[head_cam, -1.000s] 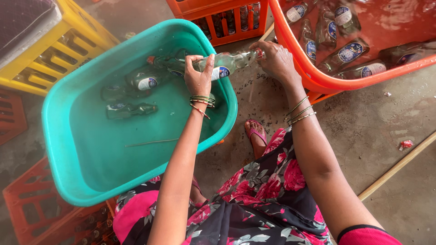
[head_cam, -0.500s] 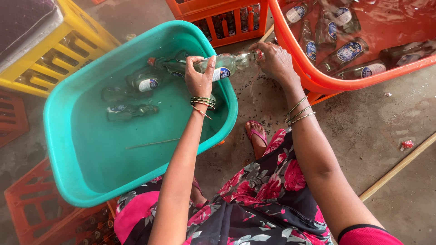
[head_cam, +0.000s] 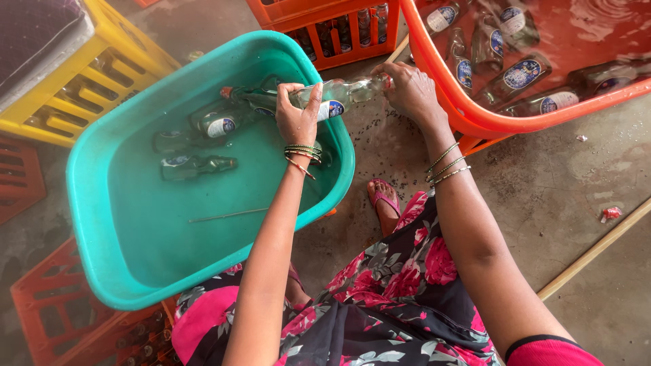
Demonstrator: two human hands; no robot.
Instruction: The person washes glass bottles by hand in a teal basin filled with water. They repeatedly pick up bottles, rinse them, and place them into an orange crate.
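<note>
Head view, upper centre of frame: a clear glass bottle (head_cam: 336,98) is held lying sideways over the right rim of the teal tub (head_cam: 102,224), its neck towards the orange tub.
Left hand (head_cam: 298,115): wrapped around the body of the bottle, fingers curled over the top and thumb pressed against the near side; a firm clasp on the glass.
Right hand (head_cam: 407,88): closed around the neck end of the bottle, fingertips pinched together at the mouth; the cap itself is hidden by the fingers.
Wrists: thin bangles are worn on both, green and gold on the left, metal-coloured on the right.
Teal tub, left and centre of frame: filled with water; several bottles (head_cam: 203,125) are lying sunk in its upper part, and a thin rod (head_cam: 227,215) rests on the bottom near the middle.
Orange tub (head_cam: 475,125), upper right of frame: filled with water; more labelled bottles are lying in it, well apart from the hands.
Yellow crate (head_cam: 88,74), upper left: bottles are standing in its compartments; a dark cushion lies on top.
Orange crate (head_cam: 325,34), top centre: bottles are standing upright inside.
Red crate (head_cam: 54,318), lower left: partly covered by the teal tub.
Floor, right of frame: wet concrete; a wooden stick (head_cam: 597,247) lies slantwise.
Lower centre: a flowered black and pink garment and a foot in a pink sandal (head_cam: 385,203) are seen.
</note>
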